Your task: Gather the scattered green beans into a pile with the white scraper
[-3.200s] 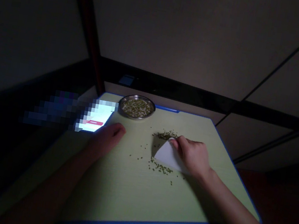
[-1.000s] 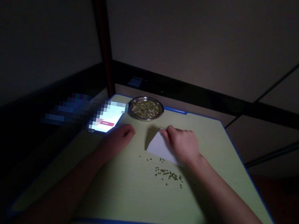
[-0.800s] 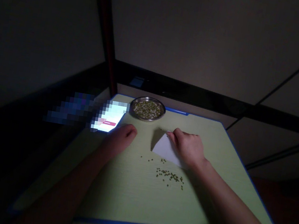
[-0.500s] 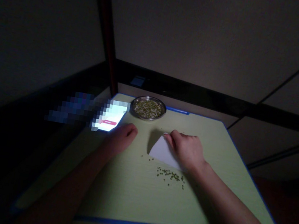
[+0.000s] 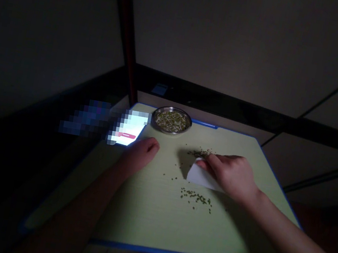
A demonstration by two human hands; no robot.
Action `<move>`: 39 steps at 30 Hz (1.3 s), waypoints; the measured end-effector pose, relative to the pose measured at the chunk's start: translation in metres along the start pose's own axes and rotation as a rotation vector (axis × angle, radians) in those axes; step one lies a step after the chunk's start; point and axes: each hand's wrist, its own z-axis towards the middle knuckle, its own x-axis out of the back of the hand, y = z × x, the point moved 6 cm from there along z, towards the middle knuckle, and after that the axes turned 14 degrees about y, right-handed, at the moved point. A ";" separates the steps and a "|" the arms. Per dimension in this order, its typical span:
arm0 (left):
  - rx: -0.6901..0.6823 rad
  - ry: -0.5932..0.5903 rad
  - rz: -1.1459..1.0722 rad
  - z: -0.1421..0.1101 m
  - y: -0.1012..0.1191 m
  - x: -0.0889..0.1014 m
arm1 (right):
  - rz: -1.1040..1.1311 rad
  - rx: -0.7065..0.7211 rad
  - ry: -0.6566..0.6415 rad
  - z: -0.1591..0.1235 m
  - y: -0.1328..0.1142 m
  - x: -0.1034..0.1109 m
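Note:
A white piece of paper or thin card [image 5: 202, 178] is pinched in my right hand [image 5: 234, 174], its lower part tilted over the tabletop. Just beyond the fingertips lies a cluster of small green beans [image 5: 198, 153], partly hidden by the hand. A looser patch of green beans [image 5: 197, 198] is scattered on the near side of the paper. My left hand [image 5: 142, 153] rests closed in a fist at the table's left, beside a lit screen; nothing shows in it. Behind both hands, a round metal plate [image 5: 169, 133] holds many green beans.
The light green table [image 5: 146, 222] has a blue edge. A bright phone or tablet screen [image 5: 129, 130], partly pixelated, lies at the left edge. Dark-trimmed wall panels [image 5: 228, 45] stand behind the table. A few stray beans lie between the hands.
My right hand has moved a little right with the paper, and a bean cluster now shows beyond its fingertips. The left fist stays put; the view has shifted slightly.

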 end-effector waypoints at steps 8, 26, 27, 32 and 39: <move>0.015 0.008 -0.015 0.000 0.000 0.000 | 0.123 0.111 -0.052 0.012 -0.013 0.001; -0.014 0.014 -0.023 0.000 0.000 -0.001 | -0.039 -0.006 -0.036 0.008 0.011 -0.017; -0.010 0.010 -0.023 0.000 -0.001 -0.001 | -0.031 -0.012 -0.038 0.006 0.011 -0.018; -0.012 0.003 -0.028 0.000 0.000 -0.001 | -0.005 -0.043 -0.023 -0.001 0.009 -0.012; -0.011 0.011 -0.025 0.000 0.003 0.001 | -0.069 -0.149 -0.034 -0.002 0.017 -0.020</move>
